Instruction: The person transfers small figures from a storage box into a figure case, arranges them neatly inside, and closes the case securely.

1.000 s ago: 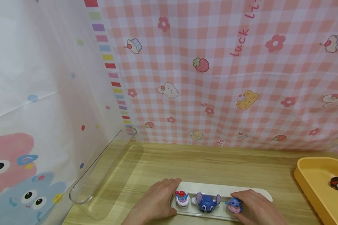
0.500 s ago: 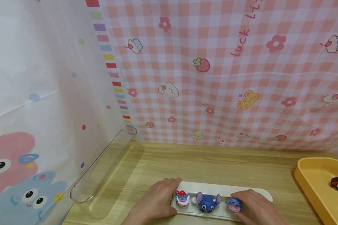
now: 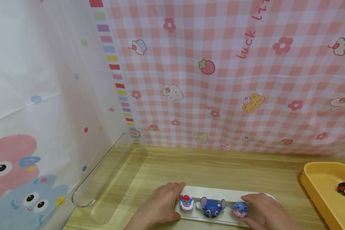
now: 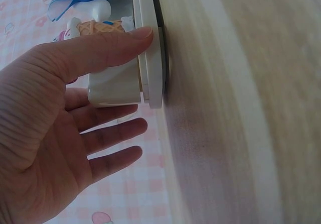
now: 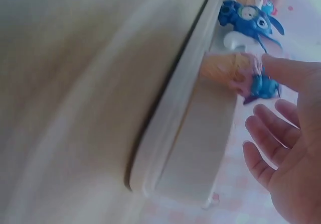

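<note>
On the white stand (image 3: 202, 191), three figures sit in a row; our right hand (image 3: 265, 211) has eased slightly outward.

At the stand's left end, our left hand (image 3: 162, 204) keeps its hold, thumb along the near edge, forefinger behind, the other fingers loosely extended; toward the stand's right end, our right thumb and forefinger part around the sunglasses figure (image 3: 240, 209), which now shows more fully than a second ago, its place unchanged; we cannot tell whether they touch it; the cherry-topped figure (image 3: 186, 203) and big-eared blue figure (image 3: 211, 208) stay put on the stand; the clear cover (image 3: 110, 166) lies left of the stand, the yellow tray (image 3: 330, 183) right of it.
</note>
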`<action>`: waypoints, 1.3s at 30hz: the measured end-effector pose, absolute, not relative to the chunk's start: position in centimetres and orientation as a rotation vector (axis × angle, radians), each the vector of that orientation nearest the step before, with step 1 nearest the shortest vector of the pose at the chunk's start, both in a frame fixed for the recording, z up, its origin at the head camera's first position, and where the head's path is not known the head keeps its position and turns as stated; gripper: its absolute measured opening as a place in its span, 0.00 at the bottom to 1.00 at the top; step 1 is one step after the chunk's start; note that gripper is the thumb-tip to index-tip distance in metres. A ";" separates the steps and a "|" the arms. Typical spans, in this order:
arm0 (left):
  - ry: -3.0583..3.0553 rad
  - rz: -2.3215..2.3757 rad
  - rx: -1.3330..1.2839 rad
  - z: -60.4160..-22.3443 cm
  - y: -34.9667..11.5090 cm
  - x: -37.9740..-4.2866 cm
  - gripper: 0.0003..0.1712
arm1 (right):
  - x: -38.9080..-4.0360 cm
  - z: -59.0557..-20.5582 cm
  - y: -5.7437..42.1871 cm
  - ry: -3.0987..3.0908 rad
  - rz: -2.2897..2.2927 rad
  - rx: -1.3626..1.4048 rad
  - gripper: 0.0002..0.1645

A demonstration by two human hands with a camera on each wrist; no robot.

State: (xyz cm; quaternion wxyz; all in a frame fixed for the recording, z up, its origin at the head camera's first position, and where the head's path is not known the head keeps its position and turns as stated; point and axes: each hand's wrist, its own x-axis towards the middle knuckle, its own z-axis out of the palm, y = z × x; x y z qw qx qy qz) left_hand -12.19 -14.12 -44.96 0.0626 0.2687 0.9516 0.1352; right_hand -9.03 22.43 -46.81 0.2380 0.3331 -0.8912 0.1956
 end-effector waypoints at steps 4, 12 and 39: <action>2.888 0.398 0.832 -45.0 -14.1 -12.2 0.55 | -9.0 -45.6 23.3 -2.473 0.519 0.837 0.38; 2.882 0.405 0.822 -45.0 -14.2 -12.2 0.55 | -8.2 -42.7 26.3 -2.637 0.506 0.496 0.37; 2.892 0.407 0.834 -45.0 -14.2 -12.3 0.55 | -10.9 -43.9 39.1 -2.386 0.628 0.231 0.57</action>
